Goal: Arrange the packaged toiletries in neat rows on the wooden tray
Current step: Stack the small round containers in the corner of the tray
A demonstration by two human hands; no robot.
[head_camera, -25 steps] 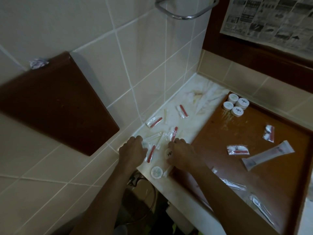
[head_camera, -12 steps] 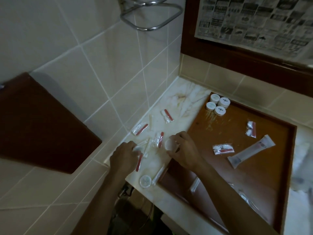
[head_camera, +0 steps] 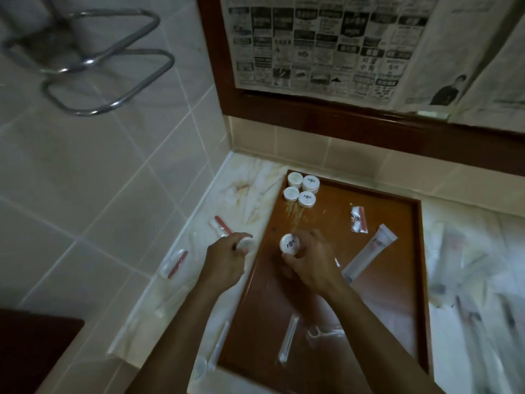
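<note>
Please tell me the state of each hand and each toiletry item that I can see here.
right hand: holds a round white container over the wooden tray
left hand: holds another round container, blurred
four round containers: grouped at tray corner
white tube: lying on tray

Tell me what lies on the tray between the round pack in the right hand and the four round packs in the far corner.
Head view: only bare tray wood separates the held round pack from the four round packs.
</note>
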